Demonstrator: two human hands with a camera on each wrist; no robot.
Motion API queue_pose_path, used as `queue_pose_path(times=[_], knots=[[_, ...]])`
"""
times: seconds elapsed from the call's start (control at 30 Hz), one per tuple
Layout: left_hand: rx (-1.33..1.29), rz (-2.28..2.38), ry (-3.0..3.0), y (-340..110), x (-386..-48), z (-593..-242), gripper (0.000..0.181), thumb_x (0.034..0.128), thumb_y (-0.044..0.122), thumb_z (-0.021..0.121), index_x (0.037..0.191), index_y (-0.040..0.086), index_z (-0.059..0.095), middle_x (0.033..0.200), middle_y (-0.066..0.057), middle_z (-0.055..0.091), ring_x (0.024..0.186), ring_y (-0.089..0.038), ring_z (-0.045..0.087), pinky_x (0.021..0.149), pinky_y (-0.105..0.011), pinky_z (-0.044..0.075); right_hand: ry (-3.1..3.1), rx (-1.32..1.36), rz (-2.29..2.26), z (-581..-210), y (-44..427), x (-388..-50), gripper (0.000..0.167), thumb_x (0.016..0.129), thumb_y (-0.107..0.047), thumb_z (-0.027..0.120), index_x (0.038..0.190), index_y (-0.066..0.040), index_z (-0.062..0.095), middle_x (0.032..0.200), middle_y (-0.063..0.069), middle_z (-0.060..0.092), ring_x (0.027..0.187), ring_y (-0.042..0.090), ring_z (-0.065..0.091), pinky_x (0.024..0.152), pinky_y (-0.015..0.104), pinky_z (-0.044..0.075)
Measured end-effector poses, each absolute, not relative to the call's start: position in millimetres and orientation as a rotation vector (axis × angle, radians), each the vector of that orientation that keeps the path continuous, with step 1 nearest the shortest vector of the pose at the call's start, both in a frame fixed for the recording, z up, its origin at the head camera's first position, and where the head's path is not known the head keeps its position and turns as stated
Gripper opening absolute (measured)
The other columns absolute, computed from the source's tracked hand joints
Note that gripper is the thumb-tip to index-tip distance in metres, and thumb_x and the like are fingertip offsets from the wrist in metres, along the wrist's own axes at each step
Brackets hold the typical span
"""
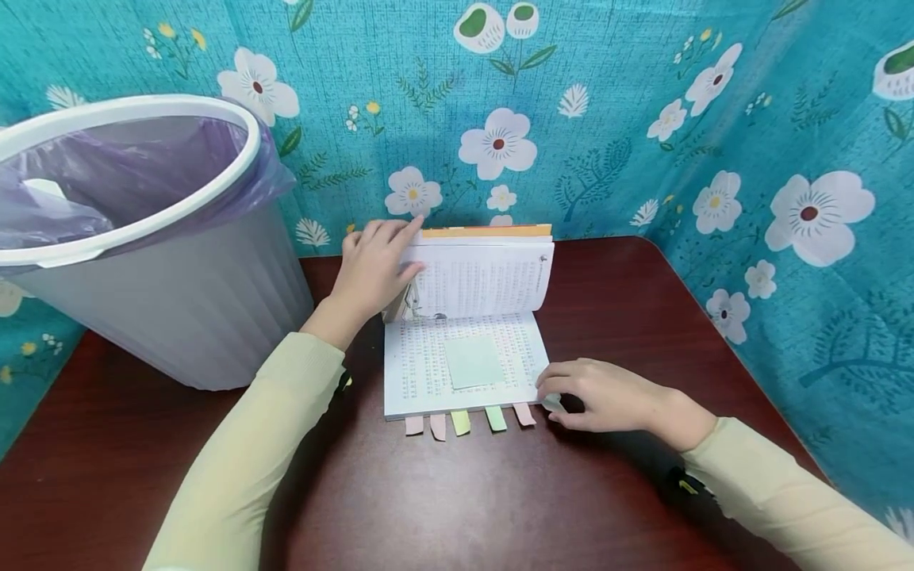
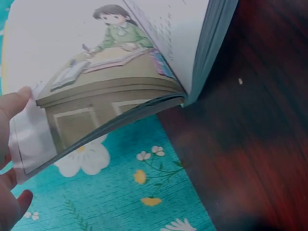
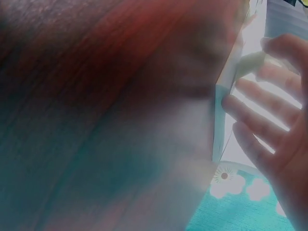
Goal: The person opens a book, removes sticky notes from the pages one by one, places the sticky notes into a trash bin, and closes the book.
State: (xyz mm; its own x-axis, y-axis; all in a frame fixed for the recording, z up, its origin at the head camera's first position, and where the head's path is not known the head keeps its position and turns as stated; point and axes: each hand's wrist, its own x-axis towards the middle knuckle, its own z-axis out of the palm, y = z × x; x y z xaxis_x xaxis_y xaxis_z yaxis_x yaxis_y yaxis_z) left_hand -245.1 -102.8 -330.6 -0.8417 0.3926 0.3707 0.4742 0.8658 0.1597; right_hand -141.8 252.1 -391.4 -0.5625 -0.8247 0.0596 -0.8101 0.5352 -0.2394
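On the dark red table (image 1: 493,500), a big gray bin (image 1: 236,309) stands toward 10 o'clock, and an open book (image 1: 467,323) sits close to the middle of the head view. The book looks thick, so all of it should feel a bit heavy, but its paper should be thin, bendy and easy to rip. A good place to take hold is likely a whole bunch by the outer edge, thumb in front and fingers behind. The left hand (image 1: 374,266) is at the book's 11 o'clock, holding the corner of the raised pages (image 1: 493,277) between thumb and fingers. The right hand (image 1: 603,392) is at the book's 4 o'clock corner, loose and part-way spread, with a gap between thumb and fingers; how hard it touches, one cannot tell. The pale green square note (image 1: 474,362) lies on the lower page (image 1: 421,373) and looks very light. Five little paper tabs (image 1: 460,422) poke out toward 6 o'clock and could fold if bumped.
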Motion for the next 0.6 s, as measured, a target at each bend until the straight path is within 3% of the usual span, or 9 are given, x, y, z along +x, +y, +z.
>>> queue_pose_path(times=[0.2,0.37,0.6], knots=[[-0.822,-0.261,-2.729,-100,-258,-341,0.058,0.0984,0.015,0.071,0.152,0.021,0.052,0.162,-0.010,0.036,0.151,-0.032,0.024,0.115,-0.060,0.026,2.690,-1.413,-0.355,-391,252,-143,0.018,0.091,-0.022,0.076,0.108,-0.016,0.075,0.117,-0.002,0.068,0.100,0.013,0.065,0.086,0.042,0.055],[-1.054,-0.171,-2.784,-101,-255,-350,0.054,0.0908,-0.003,0.075,0.141,0.015,0.065,0.156,-0.009,0.047,0.149,-0.031,0.033,0.114,-0.052,0.035,2.663,-1.420,-0.385,-387,250,-147,0.018,0.090,-0.022,0.077,0.106,-0.016,0.075,0.113,-0.005,0.069,0.093,0.009,0.065,0.082,0.035,0.056],[-1.010,-0.360,-2.962,-103,-257,-366,0.043,0.1002,0.013,0.067,0.142,0.008,0.061,0.149,-0.011,0.054,0.142,-0.029,0.045,0.111,-0.043,0.040,2.648,-1.438,-0.374,-384,245,-149,0.019,0.090,-0.026,0.078,0.106,-0.015,0.075,0.109,-0.005,0.070,0.090,0.009,0.063,0.079,0.035,0.055]])
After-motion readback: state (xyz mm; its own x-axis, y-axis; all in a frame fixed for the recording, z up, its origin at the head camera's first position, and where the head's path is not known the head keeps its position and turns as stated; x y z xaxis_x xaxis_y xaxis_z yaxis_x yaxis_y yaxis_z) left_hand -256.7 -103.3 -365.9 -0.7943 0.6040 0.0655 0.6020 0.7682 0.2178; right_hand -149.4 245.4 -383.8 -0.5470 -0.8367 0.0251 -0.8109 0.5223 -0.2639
